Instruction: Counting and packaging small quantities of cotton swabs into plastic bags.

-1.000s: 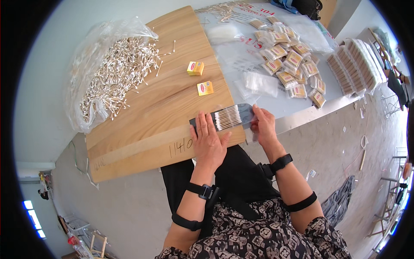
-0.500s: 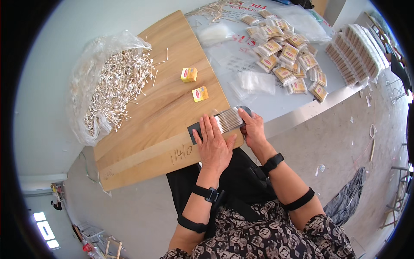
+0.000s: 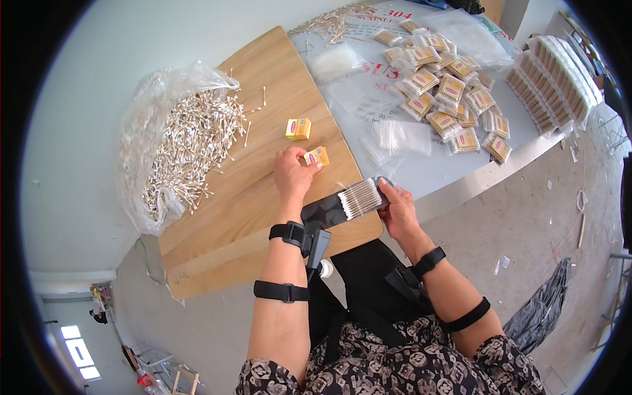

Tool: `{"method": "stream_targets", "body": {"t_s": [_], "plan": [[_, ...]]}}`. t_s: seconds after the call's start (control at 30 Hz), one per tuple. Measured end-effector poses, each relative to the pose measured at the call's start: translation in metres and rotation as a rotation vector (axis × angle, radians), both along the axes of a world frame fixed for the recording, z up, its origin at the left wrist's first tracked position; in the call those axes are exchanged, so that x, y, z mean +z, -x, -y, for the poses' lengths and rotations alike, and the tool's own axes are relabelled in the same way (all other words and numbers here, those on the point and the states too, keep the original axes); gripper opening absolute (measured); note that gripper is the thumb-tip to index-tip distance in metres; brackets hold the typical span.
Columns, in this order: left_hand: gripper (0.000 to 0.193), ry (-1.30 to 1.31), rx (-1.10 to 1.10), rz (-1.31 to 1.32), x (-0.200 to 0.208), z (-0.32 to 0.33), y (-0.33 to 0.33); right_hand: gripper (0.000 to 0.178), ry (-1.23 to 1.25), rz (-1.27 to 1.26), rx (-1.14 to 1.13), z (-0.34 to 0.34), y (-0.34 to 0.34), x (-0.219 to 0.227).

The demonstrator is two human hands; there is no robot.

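At the near edge of the wooden board, my right hand [image 3: 399, 209] grips the end of a flat dark holder [image 3: 321, 212], thumb on top. A row of cotton swabs [image 3: 361, 199] lies side by side across the holder. My left hand [image 3: 294, 174] has its thumb and fingers closed around a small yellow printed card [image 3: 318, 156] on the wooden board; whether it is one card or several I cannot tell. Just beyond it sits a stack of similar yellow cards [image 3: 298, 129].
An open clear bag of loose swabs [image 3: 194, 131] lies at the left of the wooden board [image 3: 257, 178]. On the grey table, packed swab bags [image 3: 450, 89] are heaped near clear plastic bags [image 3: 405, 138]. Stacked swab packs [image 3: 543, 85] stand at the far right.
My left hand has left the swabs on the holder and moved up and left to the near yellow card. My right hand keeps hold of the holder.
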State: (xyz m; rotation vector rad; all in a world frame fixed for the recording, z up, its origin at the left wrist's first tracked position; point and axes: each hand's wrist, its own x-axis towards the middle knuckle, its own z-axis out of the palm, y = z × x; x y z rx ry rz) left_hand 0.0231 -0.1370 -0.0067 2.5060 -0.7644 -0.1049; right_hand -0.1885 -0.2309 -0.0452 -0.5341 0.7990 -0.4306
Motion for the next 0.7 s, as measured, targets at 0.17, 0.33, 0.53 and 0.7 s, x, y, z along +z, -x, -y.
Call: {"method": "stream_targets", "body": {"t_s": [0.17,0.33,0.53,0.7], "plan": [[0.018,0.138,0.021,-0.285,-0.007,-0.013,-0.024,0.021,-0.003,0.026,-0.002,-0.001,-0.002,-0.005],[0.013,0.135,0.023,-0.169,0.003,-0.013,-0.011,0.020,0.011,0.039,0.014,0.003,0.001,-0.011],[0.006,0.314,0.063,-0.216,0.007,-0.031,-0.009,0.021,0.008,0.071,0.040,0.001,0.000,-0.005],[0.007,0.324,0.109,-0.239,0.011,-0.029,-0.002,0.021,0.010,0.086,0.048,0.003,0.004,-0.006]]}}
